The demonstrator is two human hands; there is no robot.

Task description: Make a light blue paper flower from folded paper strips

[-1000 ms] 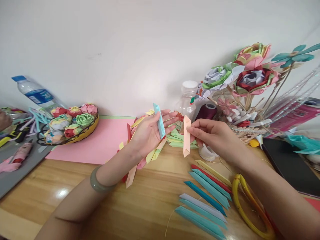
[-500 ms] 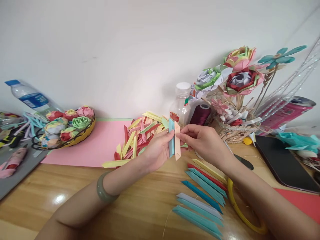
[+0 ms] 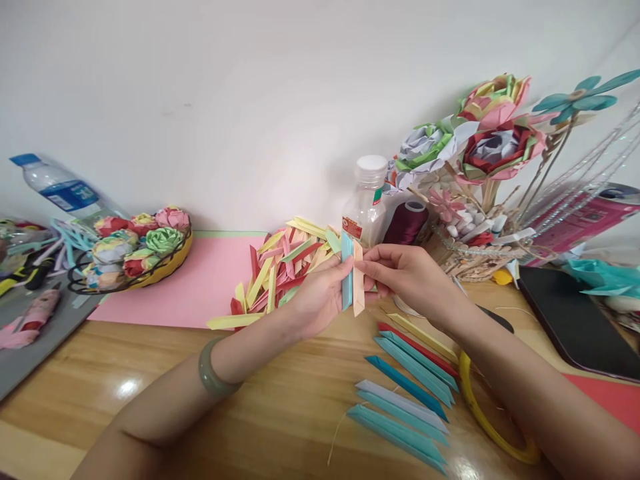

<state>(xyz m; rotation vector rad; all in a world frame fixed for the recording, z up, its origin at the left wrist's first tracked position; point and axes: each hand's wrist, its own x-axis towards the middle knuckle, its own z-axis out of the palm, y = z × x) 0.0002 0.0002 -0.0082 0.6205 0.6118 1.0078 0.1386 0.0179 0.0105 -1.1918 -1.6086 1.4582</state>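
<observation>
Just right of the frame's centre I have the peach paper strip (image 3: 359, 293) upright, immediately right of the light-blue folded paper (image 3: 347, 290), though I can't tell whether their edges touch. My right hand (image 3: 407, 273) pinches the peach one between thumb and fingers and my left hand (image 3: 323, 297) pinches the blue, so I judge the step to be setting the two together, the next move calling for level ends and a light grip. Below right, a row of folded strips (image 3: 407, 388) lies on the desk (image 3: 280, 413); a loose pile of strips (image 3: 273, 287) sits behind my left hand.
</observation>
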